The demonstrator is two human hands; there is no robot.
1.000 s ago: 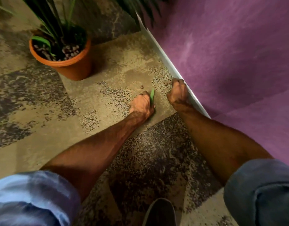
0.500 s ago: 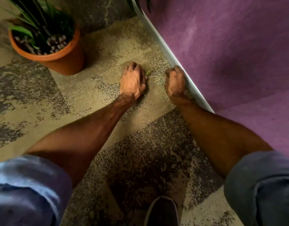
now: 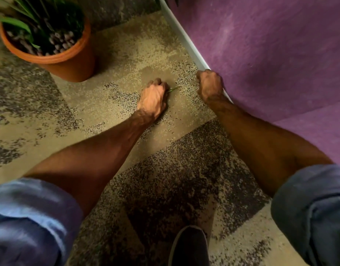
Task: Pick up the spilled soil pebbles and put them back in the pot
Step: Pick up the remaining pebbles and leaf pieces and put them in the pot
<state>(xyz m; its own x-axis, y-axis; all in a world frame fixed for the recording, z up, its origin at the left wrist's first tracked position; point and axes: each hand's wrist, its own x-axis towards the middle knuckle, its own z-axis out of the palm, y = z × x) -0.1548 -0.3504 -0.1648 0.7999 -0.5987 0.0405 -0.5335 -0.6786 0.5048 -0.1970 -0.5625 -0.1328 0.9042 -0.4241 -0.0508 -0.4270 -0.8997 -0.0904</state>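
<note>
Since half a second ago my view has dropped closer and the pot (image 3: 50, 54) has slid toward the middle left, while both hands have stayed low on the carpet (image 3: 111, 60); a second ago a small brown pebble lay ahead of the left fingers, and I no longer see it on the floor. The pebbles I can see now (image 3: 59, 40) are the purplish ones heaped inside the pot, under the plant's leaves (image 3: 15, 23). None shows loose on the carpet, though its speckled pattern could hide one.

My left hand (image 3: 152, 100) is curled into a fist, knuckles up, fingers together against the carpet. A thin green blade (image 3: 174, 88) pokes out just past the fingertips on the thumb side; I cannot tell whether the fist also holds pebbles. I judge it is closed this way to keep what it has gathered from rolling out.

My right hand (image 3: 210, 85) is also bunched shut, pressed down where the carpet meets the white skirting strip (image 3: 184, 35) at the foot of the purple wall (image 3: 270, 54). What is inside those fingers is hidden. That corner is a likely place for stray pebbles to lodge.

The pot stands well beyond and to the left of the left fingertips, upright. My shoe (image 3: 189, 246) is planted behind both wrists. The next move, I think, is carrying both fists over the rim.
</note>
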